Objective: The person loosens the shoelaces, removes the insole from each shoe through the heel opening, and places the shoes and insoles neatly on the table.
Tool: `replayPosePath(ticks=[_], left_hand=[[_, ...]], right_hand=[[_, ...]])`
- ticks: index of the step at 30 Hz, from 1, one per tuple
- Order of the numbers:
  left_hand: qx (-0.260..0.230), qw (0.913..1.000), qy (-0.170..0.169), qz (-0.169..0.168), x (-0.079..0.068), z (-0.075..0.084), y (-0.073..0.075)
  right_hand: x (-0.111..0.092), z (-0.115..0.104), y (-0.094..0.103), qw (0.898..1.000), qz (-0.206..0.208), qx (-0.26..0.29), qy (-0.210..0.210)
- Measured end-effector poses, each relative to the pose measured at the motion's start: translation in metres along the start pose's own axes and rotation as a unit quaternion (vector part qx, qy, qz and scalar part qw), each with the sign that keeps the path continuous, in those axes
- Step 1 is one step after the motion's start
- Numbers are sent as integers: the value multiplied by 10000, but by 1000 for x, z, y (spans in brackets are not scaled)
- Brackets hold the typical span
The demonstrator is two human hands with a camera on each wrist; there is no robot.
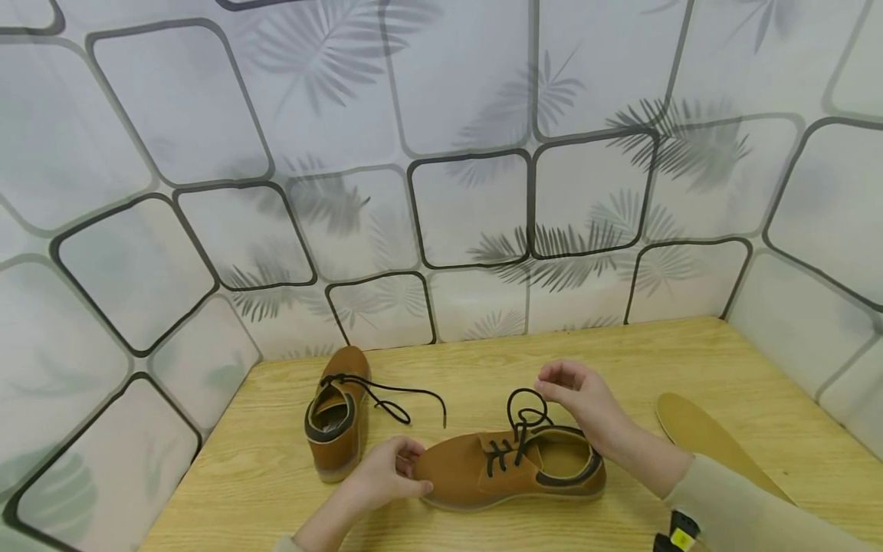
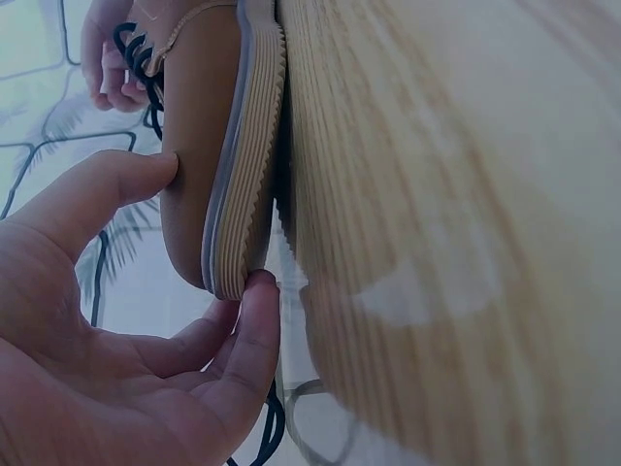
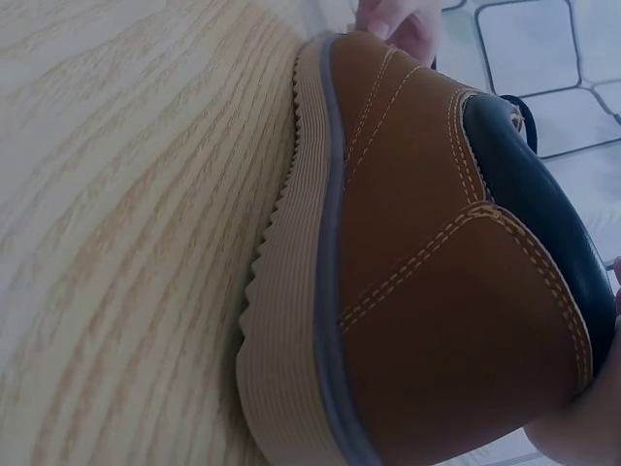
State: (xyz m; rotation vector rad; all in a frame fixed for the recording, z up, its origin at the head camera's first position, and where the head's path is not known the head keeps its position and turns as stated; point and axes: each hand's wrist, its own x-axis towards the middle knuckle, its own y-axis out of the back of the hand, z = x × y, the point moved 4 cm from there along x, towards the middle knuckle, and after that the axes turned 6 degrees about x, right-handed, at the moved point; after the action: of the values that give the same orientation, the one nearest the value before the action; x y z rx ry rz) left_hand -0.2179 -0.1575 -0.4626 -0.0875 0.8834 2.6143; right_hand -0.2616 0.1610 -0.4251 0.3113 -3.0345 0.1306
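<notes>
A brown lace-up shoe (image 1: 462, 468) stands on the table, toe to the left. My left hand (image 1: 386, 473) pinches its toe. In the left wrist view, the thumb (image 2: 146, 175) presses the upper and the fingers meet the ridged sole (image 2: 247, 175). Above the heel opening hovers my right hand (image 1: 582, 399), fingers bent. Its fingertips come close to a loop of black shoelace (image 1: 510, 402); whether they pinch it I cannot tell. Only a sliver of that hand shows in the right wrist view, beyond the shoe's heel (image 3: 437, 340).
Another brown shoe (image 1: 338, 437) stands at the left, toe away, its loose black lace (image 1: 414, 391) trailing over the table. A tan insole (image 1: 710, 437) lies at the right, partly behind the right sleeve (image 1: 745, 498). Patterned wall covering (image 1: 469, 207) encloses the wooden table (image 1: 621, 345).
</notes>
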Motion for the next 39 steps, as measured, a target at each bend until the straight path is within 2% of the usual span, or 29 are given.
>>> replayPosePath(ticks=[9,17,25,33,39], left_hand=[[39,10000,16,25,0,3,1],[64,10000,-19,18,0,4,1],[80,10000,-23,33,0,5,1],[78,10000,22,14,-1,5,2],[74,10000,32,15,-2,4,1]], right_hand=[[-2,-8,-4,9979,-209,-419,438],[-4,-11,-4,9942,-442,-759,626],[-6,-8,-1,9918,-774,-840,570],[-12,-4,4,9912,-992,-819,311],[-16,-5,4,9874,-1201,-951,400]])
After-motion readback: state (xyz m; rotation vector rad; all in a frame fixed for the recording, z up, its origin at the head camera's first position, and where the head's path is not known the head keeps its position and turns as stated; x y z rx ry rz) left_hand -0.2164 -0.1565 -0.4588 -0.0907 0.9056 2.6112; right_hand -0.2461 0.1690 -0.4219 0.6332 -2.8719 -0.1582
